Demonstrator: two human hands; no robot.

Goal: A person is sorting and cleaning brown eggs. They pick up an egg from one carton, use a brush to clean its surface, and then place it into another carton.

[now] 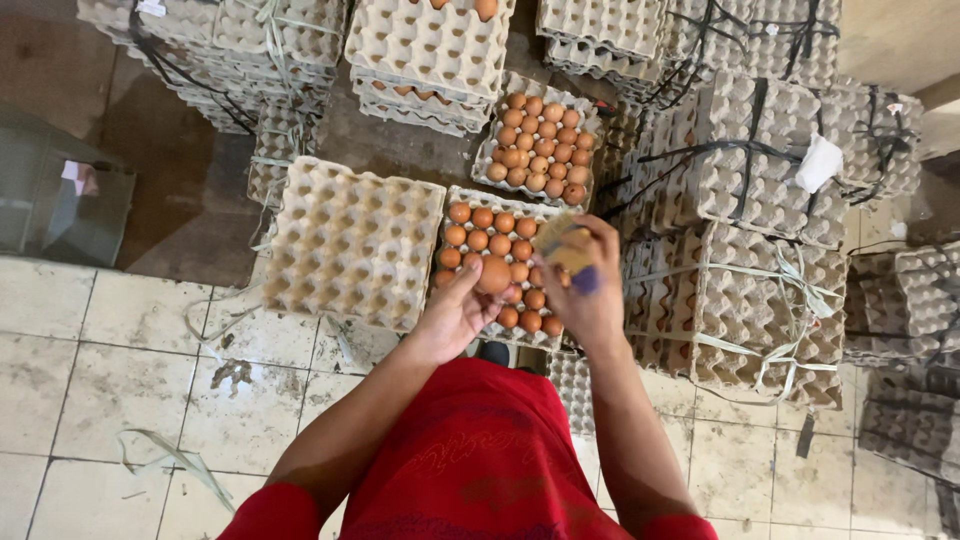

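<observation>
My left hand (455, 315) holds one brown egg (493, 274) up in front of me. My right hand (585, 285) is closed on a small yellowish pad or sponge (566, 246) with a purple patch, right beside the egg. Under both hands lies a grey pulp tray (470, 196) filled with several brown eggs. A second filled tray (537, 145) lies just behind it.
An upturned bare tray stack (352, 240) stands to the left. Tied stacks of egg trays (770, 290) rise on the right and along the back (430, 50). Loose strapping (175, 460) lies on the tiled floor at lower left. A dark bin (50, 190) is at far left.
</observation>
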